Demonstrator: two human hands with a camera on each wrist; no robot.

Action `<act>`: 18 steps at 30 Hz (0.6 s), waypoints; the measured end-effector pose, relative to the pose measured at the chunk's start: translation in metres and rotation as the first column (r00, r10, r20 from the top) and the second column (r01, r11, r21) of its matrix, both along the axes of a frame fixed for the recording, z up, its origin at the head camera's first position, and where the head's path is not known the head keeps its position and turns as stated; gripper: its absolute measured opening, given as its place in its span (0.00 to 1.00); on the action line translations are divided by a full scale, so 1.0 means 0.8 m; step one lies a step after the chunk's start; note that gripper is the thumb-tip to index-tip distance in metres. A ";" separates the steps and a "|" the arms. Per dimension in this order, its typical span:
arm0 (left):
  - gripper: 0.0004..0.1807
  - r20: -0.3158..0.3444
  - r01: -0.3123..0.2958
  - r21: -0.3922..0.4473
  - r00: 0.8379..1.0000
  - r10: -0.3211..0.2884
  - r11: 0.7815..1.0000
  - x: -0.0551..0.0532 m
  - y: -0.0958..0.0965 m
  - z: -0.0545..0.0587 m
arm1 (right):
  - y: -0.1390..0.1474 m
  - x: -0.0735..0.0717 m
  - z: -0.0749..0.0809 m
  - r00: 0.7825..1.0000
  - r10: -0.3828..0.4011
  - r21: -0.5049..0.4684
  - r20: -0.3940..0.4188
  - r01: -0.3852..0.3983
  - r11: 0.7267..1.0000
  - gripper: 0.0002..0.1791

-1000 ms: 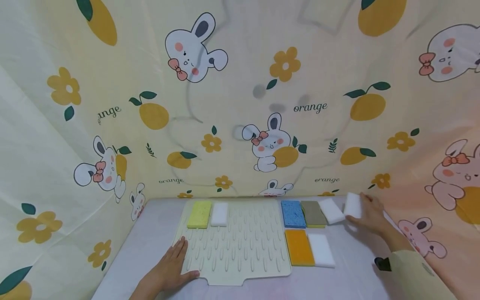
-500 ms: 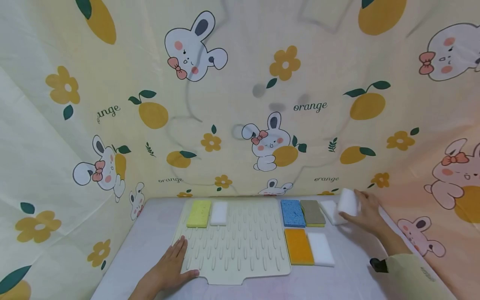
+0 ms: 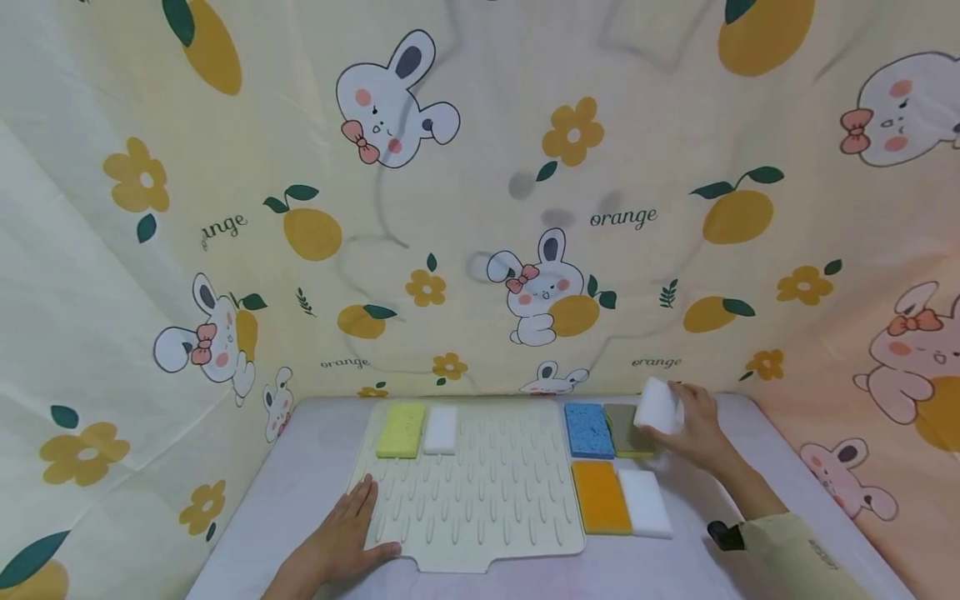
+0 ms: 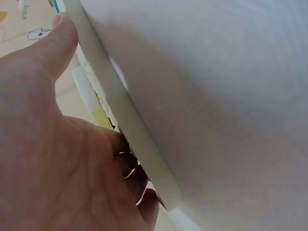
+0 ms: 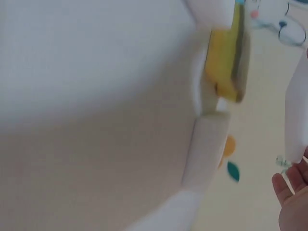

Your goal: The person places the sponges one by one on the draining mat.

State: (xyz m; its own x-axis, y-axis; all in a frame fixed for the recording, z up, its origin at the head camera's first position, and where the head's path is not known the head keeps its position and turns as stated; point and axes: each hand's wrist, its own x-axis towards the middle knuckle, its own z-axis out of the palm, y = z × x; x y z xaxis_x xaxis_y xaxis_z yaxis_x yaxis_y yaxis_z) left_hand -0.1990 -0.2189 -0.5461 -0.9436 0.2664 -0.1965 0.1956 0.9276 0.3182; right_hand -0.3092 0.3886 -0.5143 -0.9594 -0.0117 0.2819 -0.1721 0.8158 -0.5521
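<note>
A: Backdrop cloth?
B: Cream-yellow, printed with rabbits, oranges, flowers, "orange" lettering; pinkish at right.
A: Table?
B: Pale top, back edge by the cloth.
A: Light?
B: Soft, faint shadows on cloth.

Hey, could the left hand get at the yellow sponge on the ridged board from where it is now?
Probably yes: the left hand rests at the ridged board's near left corner, fingers pointing toward the yellow sponge, with nothing visible between.
</note>
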 end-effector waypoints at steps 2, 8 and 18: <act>0.67 -0.002 0.000 -0.004 1.000 0.000 1.000 0.000 0.000 -0.001 | -0.011 0.002 0.002 1.000 0.000 -0.008 0.019 0.000 1.000 0.63; 0.67 -0.004 0.000 -0.014 1.000 0.000 1.000 -0.002 -0.001 -0.004 | -0.044 0.007 0.006 0.999 -0.003 -0.020 0.038 0.004 1.000 0.63; 0.68 0.003 -0.008 -0.031 1.000 0.008 1.000 -0.004 0.000 -0.004 | -0.098 0.006 0.012 0.998 0.025 -0.036 0.063 -0.023 0.999 0.62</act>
